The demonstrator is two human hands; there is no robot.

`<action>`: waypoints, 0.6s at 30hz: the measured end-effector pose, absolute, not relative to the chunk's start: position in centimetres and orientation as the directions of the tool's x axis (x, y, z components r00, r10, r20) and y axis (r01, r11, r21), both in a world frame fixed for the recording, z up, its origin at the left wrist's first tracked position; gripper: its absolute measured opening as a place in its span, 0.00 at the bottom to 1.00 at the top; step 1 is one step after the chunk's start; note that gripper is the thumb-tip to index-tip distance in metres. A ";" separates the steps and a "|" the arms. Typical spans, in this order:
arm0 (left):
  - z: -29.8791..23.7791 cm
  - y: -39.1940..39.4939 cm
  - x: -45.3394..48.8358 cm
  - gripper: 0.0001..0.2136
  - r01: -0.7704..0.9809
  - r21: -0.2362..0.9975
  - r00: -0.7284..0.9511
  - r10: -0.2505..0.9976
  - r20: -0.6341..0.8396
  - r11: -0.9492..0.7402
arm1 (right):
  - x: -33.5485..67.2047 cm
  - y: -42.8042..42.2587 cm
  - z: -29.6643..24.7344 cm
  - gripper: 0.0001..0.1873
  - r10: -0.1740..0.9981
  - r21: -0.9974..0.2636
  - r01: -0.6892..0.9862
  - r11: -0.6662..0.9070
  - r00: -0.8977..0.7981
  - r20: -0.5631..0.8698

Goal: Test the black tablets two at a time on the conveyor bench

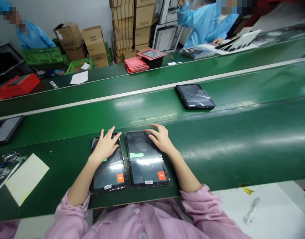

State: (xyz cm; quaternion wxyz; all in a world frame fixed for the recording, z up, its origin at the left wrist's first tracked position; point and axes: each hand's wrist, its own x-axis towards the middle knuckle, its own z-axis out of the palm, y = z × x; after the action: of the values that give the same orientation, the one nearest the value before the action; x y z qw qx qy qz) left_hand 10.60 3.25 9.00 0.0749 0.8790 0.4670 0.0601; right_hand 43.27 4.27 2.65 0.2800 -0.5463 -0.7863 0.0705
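Two black tablets lie side by side on the green bench in front of me, both in clear wrap. My left hand (105, 144) rests flat with spread fingers on the upper part of the left tablet (109, 171). On the top right corner of the right tablet (145, 159) sits my right hand (161, 137), fingers apart and slightly curled. Each screen shows a green bar and an orange square button. Neither hand holds anything.
A third tablet (194, 96) lies on the green conveyor belt (254, 89) further back. Another tablet (5, 129) sits at the left edge. A yellowish sheet (27, 177) lies near left. Two people in blue work behind, near stacked cardboard boxes (132, 26) and red sleeves (136, 64).
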 end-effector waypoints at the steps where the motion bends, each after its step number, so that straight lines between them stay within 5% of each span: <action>1: 8.7 3.5 10.7 0.27 0.804 0.195 0.567 0.823 0.034 -0.562 | 43.2 4.3 2.5 0.22 0.905 -0.412 0.831 0.373 -0.229 0.357; 7: 9.6 2.5 10.4 0.29 0.689 0.375 0.684 0.727 -0.053 -0.621 | 43.6 4.1 2.8 0.25 0.888 -0.461 0.771 0.440 -0.299 0.349; 11: 10.6 3.0 9.2 0.18 0.791 0.302 0.572 0.818 -0.055 -0.533 | 43.8 4.0 3.0 0.26 0.897 -0.487 0.778 0.397 -0.219 0.383; 18: 8.8 4.3 6.4 0.19 0.876 0.300 0.406 0.913 -0.033 -0.378 | 43.6 4.2 2.7 0.25 0.906 -0.457 0.808 0.372 -0.207 0.370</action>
State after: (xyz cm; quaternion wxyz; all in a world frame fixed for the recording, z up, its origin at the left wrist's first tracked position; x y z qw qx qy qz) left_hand 6.35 4.25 8.79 0.1364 0.8273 0.5406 0.0689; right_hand 43.58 4.18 2.71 0.2979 -0.5546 -0.7727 0.0816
